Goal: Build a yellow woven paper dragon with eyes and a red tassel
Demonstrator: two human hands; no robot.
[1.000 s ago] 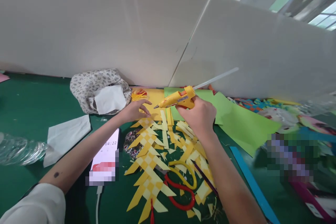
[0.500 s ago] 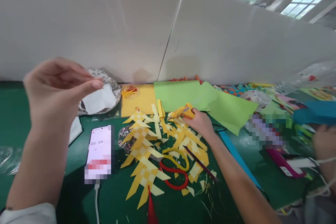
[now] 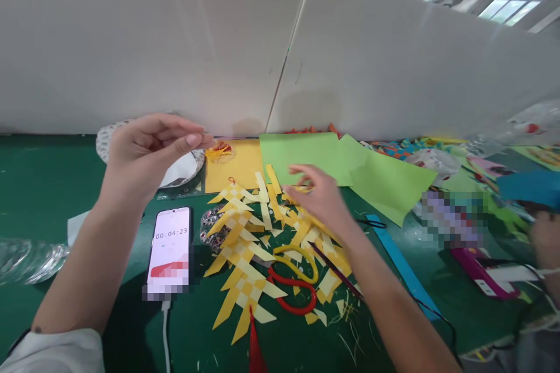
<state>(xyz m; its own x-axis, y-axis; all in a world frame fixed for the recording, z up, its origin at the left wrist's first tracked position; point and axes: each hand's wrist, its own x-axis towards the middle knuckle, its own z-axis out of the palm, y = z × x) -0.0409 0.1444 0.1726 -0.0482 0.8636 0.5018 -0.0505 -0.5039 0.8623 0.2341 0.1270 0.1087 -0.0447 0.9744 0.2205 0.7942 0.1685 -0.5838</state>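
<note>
Currently, the woven yellow paper piece (image 3: 244, 291) lies on the green table (image 3: 48, 186), red tassel (image 3: 255, 347) at 6 o'clock. Your left hand (image 3: 149, 148), raised at its 10 o'clock: fingertips pinched, contents indeterminate. Your right hand (image 3: 321, 195), 2 o'clock: loosely open above paper strips (image 3: 263, 195). Phone (image 3: 170, 245): 9 o'clock.

On my feed the phone (image 3: 170, 245) lies left of the scissors (image 3: 292, 300), the ruler (image 3: 405, 268) right, the green sheets (image 3: 306, 154) far behind them.
</note>
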